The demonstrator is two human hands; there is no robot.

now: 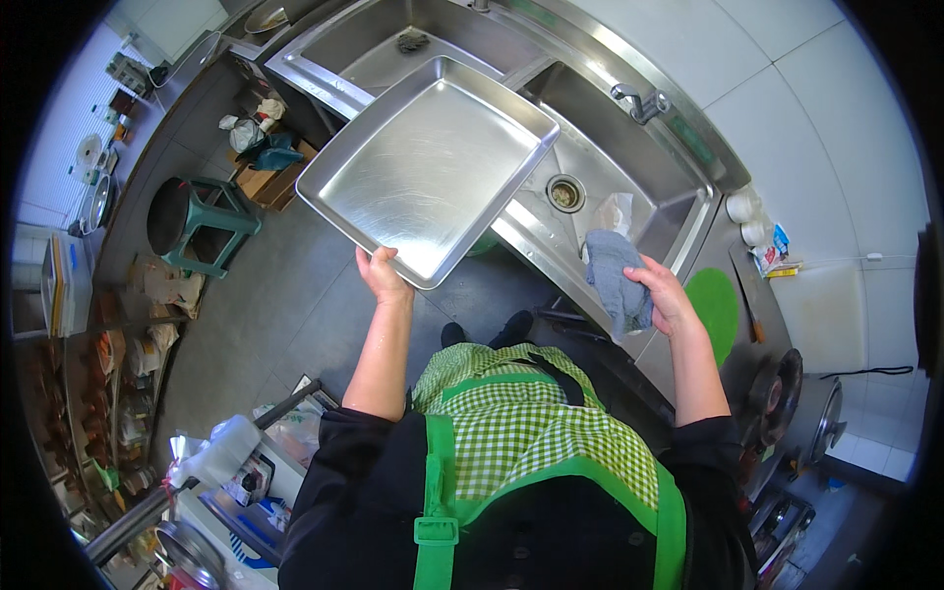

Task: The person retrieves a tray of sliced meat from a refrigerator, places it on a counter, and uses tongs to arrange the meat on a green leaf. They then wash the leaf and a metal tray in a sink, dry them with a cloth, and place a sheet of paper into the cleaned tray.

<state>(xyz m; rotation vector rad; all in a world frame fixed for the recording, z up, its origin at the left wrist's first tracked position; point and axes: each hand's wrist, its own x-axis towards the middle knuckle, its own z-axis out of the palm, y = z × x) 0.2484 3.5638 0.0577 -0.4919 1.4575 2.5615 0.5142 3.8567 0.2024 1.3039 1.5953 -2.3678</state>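
A rectangular stainless steel tray [431, 173] is held up by its near corner in my left hand [385, 274], its scratched inside facing me. It hangs over the front edge of a double sink. My right hand [662, 295] grips a grey-blue cloth [619, 280] above the front rim of the right-hand basin [590, 151]. Partly behind the cloth, a whitish translucent piece [613, 214] lies in that basin, near the drain [566, 193]. The tray and the cloth are apart.
A chrome faucet [641, 103] stands behind the right basin. A dark scouring pad [412, 42] lies in the left basin. On the counter at right are a green round mat [712, 316] and a knife [748, 295]. A green stool [206, 225] stands on the floor at left.
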